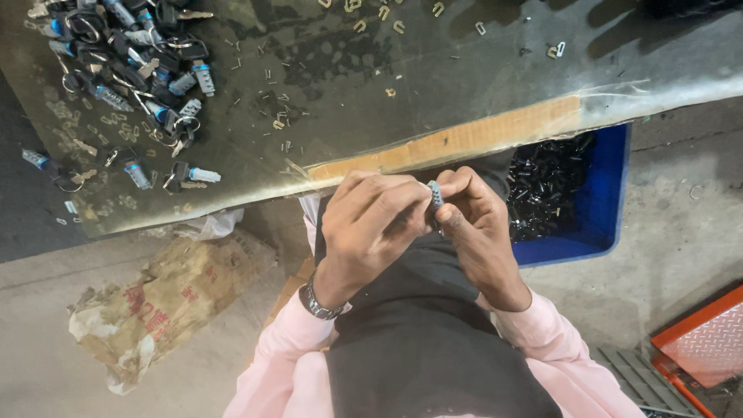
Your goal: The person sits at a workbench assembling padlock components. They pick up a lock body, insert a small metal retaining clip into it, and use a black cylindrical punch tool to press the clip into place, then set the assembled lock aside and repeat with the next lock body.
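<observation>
Progress: lock cylinders with keys (131, 70) piled on tabletop (433, 85) | left hand (371, 220) and right hand (480, 224) fingers pinched shut on one small grey lock cylinder (436, 193) | blue bin (596, 193) holds many black parts

The surface (433, 70) looks dark and matt under a glossy clear film, with a bare wooden edge (464, 139). The lock cylinders (131, 70) are shiny metal, the bin (604, 201) is smooth blue plastic, and the sack (155, 302) is rough, crumpled paper.
</observation>
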### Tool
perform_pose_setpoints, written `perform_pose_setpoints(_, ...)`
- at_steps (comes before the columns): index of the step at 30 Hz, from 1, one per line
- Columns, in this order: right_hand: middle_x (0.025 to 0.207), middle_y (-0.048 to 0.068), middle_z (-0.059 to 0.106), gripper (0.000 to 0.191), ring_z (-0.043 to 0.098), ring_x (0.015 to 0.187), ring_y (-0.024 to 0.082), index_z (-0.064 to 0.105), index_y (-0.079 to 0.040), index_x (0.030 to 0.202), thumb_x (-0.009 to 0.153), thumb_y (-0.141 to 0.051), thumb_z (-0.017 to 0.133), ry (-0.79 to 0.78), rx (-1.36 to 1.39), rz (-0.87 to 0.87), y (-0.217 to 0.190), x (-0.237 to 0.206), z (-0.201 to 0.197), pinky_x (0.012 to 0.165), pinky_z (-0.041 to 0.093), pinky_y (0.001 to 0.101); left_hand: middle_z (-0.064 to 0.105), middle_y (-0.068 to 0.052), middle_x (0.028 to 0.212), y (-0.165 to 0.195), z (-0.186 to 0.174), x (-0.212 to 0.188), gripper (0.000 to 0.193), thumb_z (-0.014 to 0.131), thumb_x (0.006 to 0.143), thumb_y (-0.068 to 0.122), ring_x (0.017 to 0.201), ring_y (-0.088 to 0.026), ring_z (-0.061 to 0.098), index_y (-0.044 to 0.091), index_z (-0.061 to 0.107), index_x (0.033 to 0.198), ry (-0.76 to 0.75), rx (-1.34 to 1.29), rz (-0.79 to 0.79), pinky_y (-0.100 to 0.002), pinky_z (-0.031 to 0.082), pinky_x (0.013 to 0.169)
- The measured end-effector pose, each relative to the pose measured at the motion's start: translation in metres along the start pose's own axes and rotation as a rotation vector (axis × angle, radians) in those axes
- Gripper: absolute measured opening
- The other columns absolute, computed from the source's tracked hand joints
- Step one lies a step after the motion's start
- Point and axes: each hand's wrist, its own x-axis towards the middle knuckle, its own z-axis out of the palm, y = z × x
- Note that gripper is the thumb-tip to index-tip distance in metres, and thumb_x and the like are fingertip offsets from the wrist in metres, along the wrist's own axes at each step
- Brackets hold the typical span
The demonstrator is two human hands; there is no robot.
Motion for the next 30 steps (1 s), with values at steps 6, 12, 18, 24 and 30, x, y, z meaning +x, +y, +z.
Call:
perform_pose_setpoints(6, 0.099, 0.005, 0.064, 0.019, 0.065, 0.088, 0.014, 0.062, 0.0, 0.1, 0.095, -0.009, 0.078, 0.01, -0.293, -0.098, -0.025, 0.003, 0.003, 0.078, 0.056, 0.0283, 0.072, -0.005, 0.108, 0.004, -0.003, 0.002, 0.029, 0.078, 0.088, 0.003, 0.09, -0.015, 0.073, 0.004, 0.068, 0.115, -0.114, -0.565, -0.559, -0.029, 0.059, 0.083)
perform_pose_setpoints(12, 0.103, 0.007, 0.068, 0.023, 0.068, 0.096, 0.018, 0.065, 0.001, 0.1, 0.088, -0.015, 0.076, -0.013, -1.069, -0.439, -0.082, 0.015, 0.012, 0.085, 0.054, 0.0295, 0.068, -0.007, 0.108, -0.004, -0.003, -0.004, 0.024, 0.076, 0.091, 0.002, 0.113, -0.019, 0.069, 0.003, 0.066, 0.113, -0.094, -0.533, -0.223, -0.033, 0.055, 0.101)
perform_pose_setpoints(18, 0.092, 0.008, 0.054, 0.034, 0.051, 0.073, 0.02, 0.064, -0.004, 0.113, 0.102, -0.028, 0.085, 0.502, -1.439, -0.783, -0.109, 0.096, -0.018, 0.064, 0.04, 0.0389, 0.071, -0.004, 0.097, -0.013, 0.002, -0.023, 0.015, 0.069, 0.097, 0.002, 0.086, -0.01, 0.068, 0.0, 0.062, 0.11, -0.024, -0.591, -0.291, -0.024, 0.053, 0.078)
perform_pose_setpoints(24, 0.094, 0.006, 0.056, 0.036, 0.056, 0.082, 0.024, 0.056, -0.006, 0.103, 0.099, -0.025, 0.086, 0.502, -1.589, -0.854, -0.098, 0.128, -0.032, 0.069, 0.043, 0.0391, 0.064, -0.004, 0.101, -0.01, -0.005, -0.032, 0.021, 0.074, 0.096, 0.005, 0.075, -0.005, 0.055, -0.004, 0.065, 0.112, 0.047, -0.718, -0.583, -0.02, 0.044, 0.061)
perform_pose_setpoints(30, 0.11, 0.014, 0.061, 0.032, 0.063, 0.097, 0.026, 0.047, -0.006, 0.12, 0.104, -0.021, 0.071, 0.162, -0.668, -0.644, -0.076, 0.067, -0.005, 0.085, 0.055, 0.0389, 0.059, -0.005, 0.096, -0.013, -0.023, -0.025, 0.044, 0.069, 0.1, 0.019, 0.072, -0.009, 0.053, -0.004, 0.064, 0.136, -0.013, -1.464, -0.953, -0.023, 0.045, 0.056)
